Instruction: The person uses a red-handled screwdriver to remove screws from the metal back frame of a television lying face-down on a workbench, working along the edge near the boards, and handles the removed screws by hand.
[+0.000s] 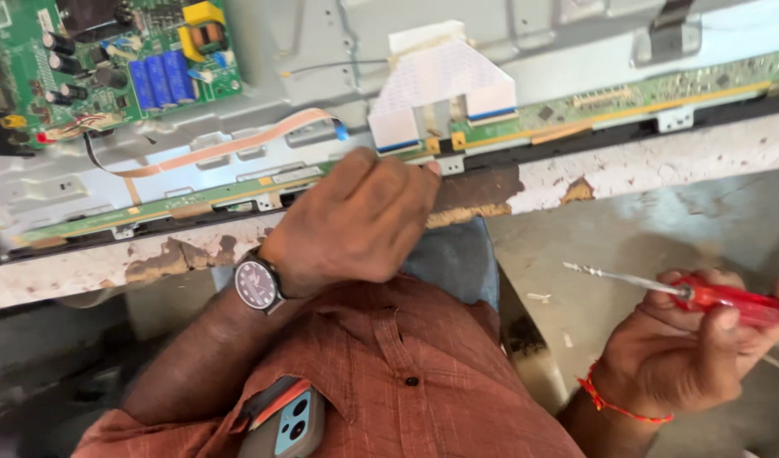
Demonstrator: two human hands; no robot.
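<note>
My left hand point(355, 220), with a dark wristwatch point(255, 284), is curled into a fist at the near edge of an opened flat screen's metal back point(322, 51). Its fingertips press against the long narrow green strip board point(627, 106), just below the white flat ribbon cables point(440, 85). Whatever lies under the fingers is hidden. My right hand point(686, 356), with a red thread at the wrist, is low on the right, off the table. It holds a red-handled screwdriver point(729, 298) whose metal shaft points left.
A green main circuit board point(109, 68) with blue capacitors sits at the upper left, and an orange flat cable point(228, 144) runs from it. The table edge point(661, 161) is white and chipped. A phone point(292, 424) sticks out of my shirt pocket.
</note>
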